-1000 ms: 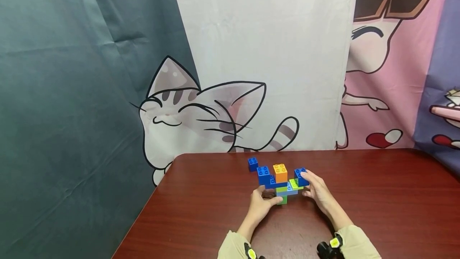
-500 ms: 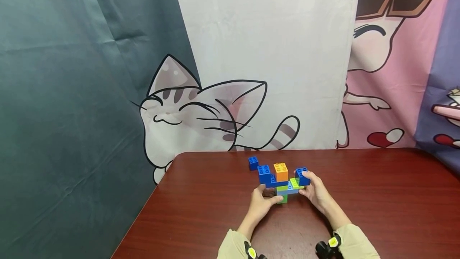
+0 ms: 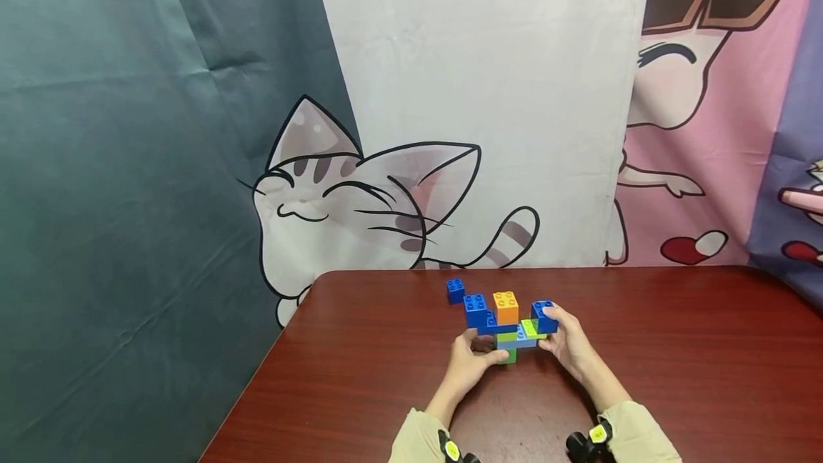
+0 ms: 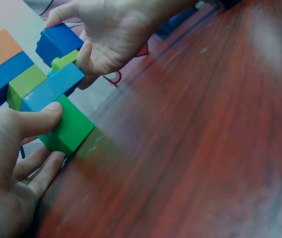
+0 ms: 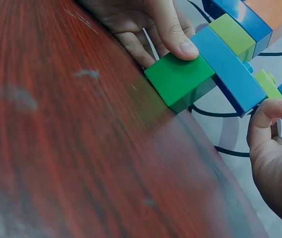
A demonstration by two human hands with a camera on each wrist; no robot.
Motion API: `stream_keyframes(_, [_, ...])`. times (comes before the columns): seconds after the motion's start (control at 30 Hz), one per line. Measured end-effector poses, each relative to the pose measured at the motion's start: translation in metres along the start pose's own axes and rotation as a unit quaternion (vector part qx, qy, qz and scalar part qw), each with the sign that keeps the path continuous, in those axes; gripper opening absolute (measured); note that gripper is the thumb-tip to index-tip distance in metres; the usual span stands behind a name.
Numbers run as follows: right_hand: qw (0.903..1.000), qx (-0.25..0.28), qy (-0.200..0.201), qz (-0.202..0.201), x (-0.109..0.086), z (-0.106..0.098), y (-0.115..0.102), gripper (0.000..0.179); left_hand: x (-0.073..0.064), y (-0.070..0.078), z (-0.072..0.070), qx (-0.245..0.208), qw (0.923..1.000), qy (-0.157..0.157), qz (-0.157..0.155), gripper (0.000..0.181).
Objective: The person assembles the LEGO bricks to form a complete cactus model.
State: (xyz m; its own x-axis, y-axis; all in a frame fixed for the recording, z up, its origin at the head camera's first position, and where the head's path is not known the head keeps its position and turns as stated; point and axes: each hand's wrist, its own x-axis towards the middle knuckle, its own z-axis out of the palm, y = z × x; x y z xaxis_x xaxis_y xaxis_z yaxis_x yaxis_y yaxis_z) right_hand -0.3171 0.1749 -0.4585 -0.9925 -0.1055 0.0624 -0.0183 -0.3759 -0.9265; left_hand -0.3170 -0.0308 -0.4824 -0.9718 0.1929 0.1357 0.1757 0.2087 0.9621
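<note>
A built-up stack of toy building bricks stands on the table in the head view. At its bottom is a green brick [image 4: 74, 126], which my left hand [image 3: 466, 366] grips with the thumb on its near face. Above it lie a light blue brick [image 5: 228, 69] and lime green bricks [image 3: 530, 329]. My right hand [image 3: 571, 349] pinches a blue brick [image 3: 543, 315] at the stack's right end, index finger over its top and thumb low at its side. An orange brick [image 3: 506, 309] tops the middle, and another blue brick [image 3: 476, 311] rises on the left.
Behind the stack, a loose small blue brick [image 3: 455, 291] sits near the back edge of the reddish-brown wooden table [image 3: 334, 377]. A cartoon-printed cloth [image 3: 546, 91] hangs just beyond that edge.
The lower fingers of my right hand have drawn slightly inward toward the lime green brick. My left hand and the stack keep their places, while the head view shifts a little.
</note>
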Motion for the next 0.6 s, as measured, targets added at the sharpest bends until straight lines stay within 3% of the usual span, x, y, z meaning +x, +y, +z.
stream_keyframes(0.33, [0.9998,-0.004,-0.020,-0.007,-0.0006,-0.0010,-0.0018,0.024,0.0013,-0.0008,-0.0004,0.007,1.0000,0.003,0.000,0.045])
stream_keyframes(0.6, [0.9999,-0.016,0.000,0.001,-0.0005,-0.0004,0.0036,0.026,0.0025,-0.0035,0.0003,0.003,0.9999,0.002,0.013,0.039])
